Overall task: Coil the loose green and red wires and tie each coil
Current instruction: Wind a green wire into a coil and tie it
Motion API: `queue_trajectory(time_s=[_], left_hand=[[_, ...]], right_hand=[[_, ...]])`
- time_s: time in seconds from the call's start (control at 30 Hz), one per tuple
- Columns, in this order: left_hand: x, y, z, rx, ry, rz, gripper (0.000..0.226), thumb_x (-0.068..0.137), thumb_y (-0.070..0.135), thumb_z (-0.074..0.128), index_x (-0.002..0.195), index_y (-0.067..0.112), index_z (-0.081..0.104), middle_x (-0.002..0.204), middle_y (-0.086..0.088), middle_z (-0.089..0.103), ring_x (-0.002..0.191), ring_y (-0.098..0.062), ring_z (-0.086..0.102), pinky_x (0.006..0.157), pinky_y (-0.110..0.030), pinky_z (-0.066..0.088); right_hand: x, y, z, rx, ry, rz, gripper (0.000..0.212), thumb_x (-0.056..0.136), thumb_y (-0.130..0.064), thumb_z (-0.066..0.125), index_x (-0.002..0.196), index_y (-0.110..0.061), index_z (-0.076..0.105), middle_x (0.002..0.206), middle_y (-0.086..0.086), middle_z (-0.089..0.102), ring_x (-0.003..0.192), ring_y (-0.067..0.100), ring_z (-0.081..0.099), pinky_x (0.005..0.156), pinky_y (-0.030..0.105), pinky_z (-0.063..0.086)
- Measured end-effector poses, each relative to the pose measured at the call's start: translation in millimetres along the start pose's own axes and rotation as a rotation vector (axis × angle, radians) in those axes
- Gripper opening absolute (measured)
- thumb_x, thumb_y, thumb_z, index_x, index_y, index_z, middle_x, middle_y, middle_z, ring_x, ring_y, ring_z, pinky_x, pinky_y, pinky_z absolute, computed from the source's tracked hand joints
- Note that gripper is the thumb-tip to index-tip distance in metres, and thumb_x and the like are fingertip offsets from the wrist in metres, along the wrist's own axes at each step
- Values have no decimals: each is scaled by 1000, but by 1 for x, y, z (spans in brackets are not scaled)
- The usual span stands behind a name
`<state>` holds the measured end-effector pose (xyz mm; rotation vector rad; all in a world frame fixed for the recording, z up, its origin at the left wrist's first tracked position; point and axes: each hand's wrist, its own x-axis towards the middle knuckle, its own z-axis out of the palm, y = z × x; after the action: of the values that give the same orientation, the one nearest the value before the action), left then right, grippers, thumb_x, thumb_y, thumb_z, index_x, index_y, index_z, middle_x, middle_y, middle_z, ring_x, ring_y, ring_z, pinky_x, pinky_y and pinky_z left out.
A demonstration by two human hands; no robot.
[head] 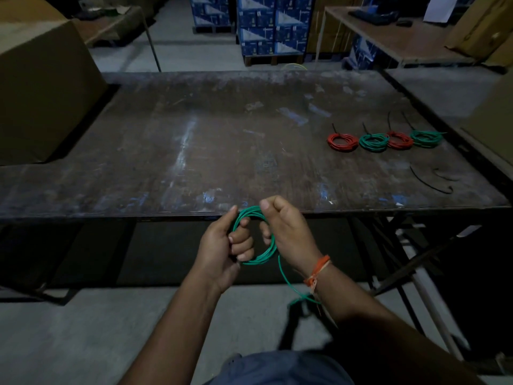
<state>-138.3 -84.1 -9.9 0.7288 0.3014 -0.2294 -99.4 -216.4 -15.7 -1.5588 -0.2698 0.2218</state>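
The green wire (256, 243) is mid-coiling, held just off the near edge of the surface (194, 151). The left hand (224, 251) grips the loops while the right hand (286, 226) pinches the top, a loose tail (288, 282) hanging below. Next, probably, wind in the tail and fetch a black tie (429, 182).

A dim warehouse interior. A wide, worn dark worktable (211, 140) fills the middle of the view, its top scratched and streaked with pale and blue marks. The floor (69, 337) is grey concrete. A large brown cardboard box (41, 90) stands at the table's left edge. Beyond the table, stacks of blue and white cartons (273, 23) sit on a pallet. To the far right stands a brown table (410, 43) with dark items on it; to the far left, a smaller table (116, 22). Light is low and uneven.
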Motion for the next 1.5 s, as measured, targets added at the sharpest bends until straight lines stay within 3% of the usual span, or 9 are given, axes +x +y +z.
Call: queue_trajectory(time_s=[0.17,0.37,0.73,0.93,1.0,1.07,1.13,1.23,1.5], left_hand=[[10,12,-21,-225,149,135,35,106,32,35,76,17,46,43,10,27,31,-3,23,35,-17,22],[20,17,-36,-152,168,385,32,109,25,33,79,19,42,57,9,37,44,-4,32,49,-21,35],[20,20,-43,474,148,613,39,109,25,36,75,24,54,65,1,54,57,-13,46,61,-29,39],[11,18,-46,948,122,721,24,108,19,44,86,10,49,61,9,60,54,-1,51,56,-19,42],[10,22,-50,1024,122,752,26,105,30,48,88,11,53,63,0,58,55,-4,48,53,-30,41],[10,28,-58,1024,83,749,36,99,44,47,90,11,58,65,-7,54,59,-11,46,55,-37,38],[8,35,-64,977,3,713,46,97,50,46,91,6,58,67,-14,50,62,-14,43,55,-39,34],[4,45,-71,1062,-76,726,37,96,52,48,82,19,54,62,7,41,59,-8,38,53,-34,28],[5,60,-81,807,-179,569,27,96,42,51,74,29,61,58,10,42,53,-7,34,49,-23,27]], right_hand=[[-21,8,-18,-319,-277,94,33,97,-26,68,125,-18,52,80,6,69,60,21,72,53,31,51],[-34,2,-24,-842,-388,-189,13,89,-28,68,101,-23,69,75,-14,68,68,3,62,68,25,51],[-23,-20,-5,-746,-372,-389,17,91,-6,64,102,-18,67,92,-14,62,82,0,56,75,15,41],[-15,-32,14,-524,-243,-375,10,90,-4,69,94,-10,63,87,-9,70,82,5,67,76,24,51],[-9,-36,15,-487,-219,-355,11,90,-6,71,93,-12,62,84,-6,68,79,9,66,73,29,51],[-2,-40,13,-451,-196,-308,11,89,-8,72,92,-13,63,83,3,68,75,13,63,71,31,50],[3,-44,10,-338,-182,-244,12,90,-1,71,92,-9,62,85,15,69,73,4,60,68,20,46],[8,-51,11,-189,-155,-202,13,90,10,67,93,0,60,89,32,65,73,-3,65,65,9,45],[20,-51,21,-262,-157,-137,14,88,2,74,96,-8,66,81,5,62,72,6,56,66,14,46]])
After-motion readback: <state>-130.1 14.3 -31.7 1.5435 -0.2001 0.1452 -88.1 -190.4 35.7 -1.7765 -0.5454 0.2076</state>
